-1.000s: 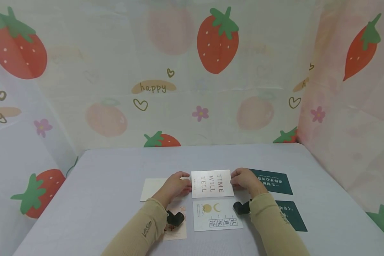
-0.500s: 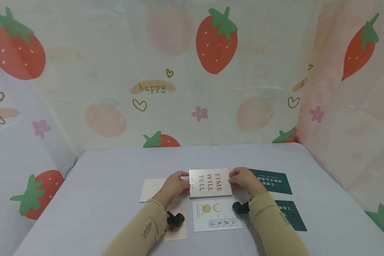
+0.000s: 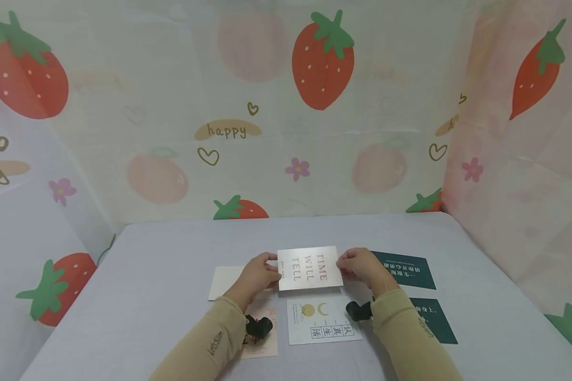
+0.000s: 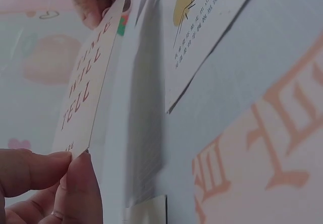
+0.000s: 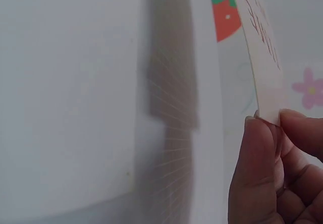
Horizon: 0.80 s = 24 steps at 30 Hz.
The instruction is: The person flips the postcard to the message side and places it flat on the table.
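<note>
TIME WILL TELL card, between left grip and right grip, each pinching one end

Card common to all views

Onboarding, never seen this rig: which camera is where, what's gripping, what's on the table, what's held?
No machine: a person works bare-handed. The wide view is from a head-worn camera; the close-ups come from the left wrist camera and right wrist camera. The left grip and right grip pinch opposite edges of a TIME WILL TELL card, held above the white table. Nearer the person lies a sun-and-moon card. On the left: a cream card and a peach card, both partly hidden. On the right: a far dark green card and a near dark green card.
</note>
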### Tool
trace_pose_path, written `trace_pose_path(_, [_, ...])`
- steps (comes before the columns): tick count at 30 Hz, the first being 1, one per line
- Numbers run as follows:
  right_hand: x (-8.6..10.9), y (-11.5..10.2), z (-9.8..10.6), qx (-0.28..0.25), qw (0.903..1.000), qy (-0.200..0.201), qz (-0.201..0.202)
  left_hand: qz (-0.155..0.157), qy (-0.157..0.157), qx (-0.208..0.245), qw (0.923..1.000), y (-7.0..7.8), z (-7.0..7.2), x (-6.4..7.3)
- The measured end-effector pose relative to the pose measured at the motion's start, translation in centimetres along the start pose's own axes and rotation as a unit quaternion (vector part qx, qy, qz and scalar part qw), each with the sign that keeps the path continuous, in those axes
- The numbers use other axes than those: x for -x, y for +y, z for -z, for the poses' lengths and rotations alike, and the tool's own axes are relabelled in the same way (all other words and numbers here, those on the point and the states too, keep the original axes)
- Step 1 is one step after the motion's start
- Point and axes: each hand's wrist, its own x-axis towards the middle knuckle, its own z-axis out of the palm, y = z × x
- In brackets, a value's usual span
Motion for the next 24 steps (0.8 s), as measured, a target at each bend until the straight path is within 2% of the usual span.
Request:
trace_pose_path(13, [0.7,-0.3,0.1,-0.005,0.9998,-0.013,0.017,-0.007,-0.015,0.029,0.9994,-0.7,0.8,-0.1])
trace_pose_path(24, [1.1,-0.2,0.2,-0.009,0.9992,-0.014,0.038,-0.014,-0.013,0.015,0.9997,-0.8,1.2,0.0])
